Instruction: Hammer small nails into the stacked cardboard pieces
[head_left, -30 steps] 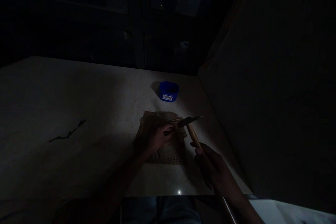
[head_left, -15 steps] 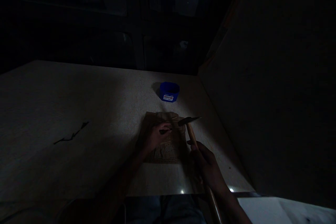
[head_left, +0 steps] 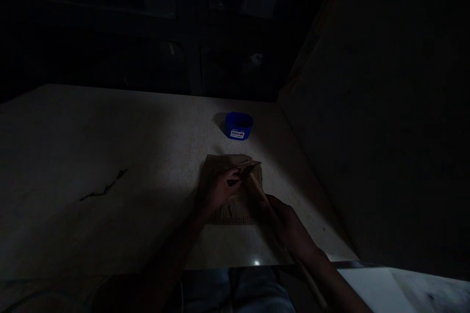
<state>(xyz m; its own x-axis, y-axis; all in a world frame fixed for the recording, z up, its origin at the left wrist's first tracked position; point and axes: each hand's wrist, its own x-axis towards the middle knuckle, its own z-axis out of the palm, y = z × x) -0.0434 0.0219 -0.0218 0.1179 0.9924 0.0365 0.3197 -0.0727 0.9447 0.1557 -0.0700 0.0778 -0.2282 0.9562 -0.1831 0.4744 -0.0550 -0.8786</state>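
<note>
A hammer (head_left: 260,190) with a long wooden handle is in my right hand (head_left: 292,227), the fingers wrapped round the handle. Its dark head is down over a brown worn board (head_left: 220,220) with rows of small holes along its near edge. My left hand (head_left: 220,190) rests on the board just left of the hammer head. Its thumb and fingertips are pinched together; whatever they hold is too small and dark to make out.
Behind the board stands a blue plastic tub (head_left: 238,127) with a white label. A thin dark crooked strip (head_left: 105,190) lies on the left of the pale table (head_left: 147,146). A dark wall (head_left: 385,156) borders the right side.
The hammer head has come down and to the left, from above the board's right edge to beside my left fingertips. My left hand stays in about the same place.
</note>
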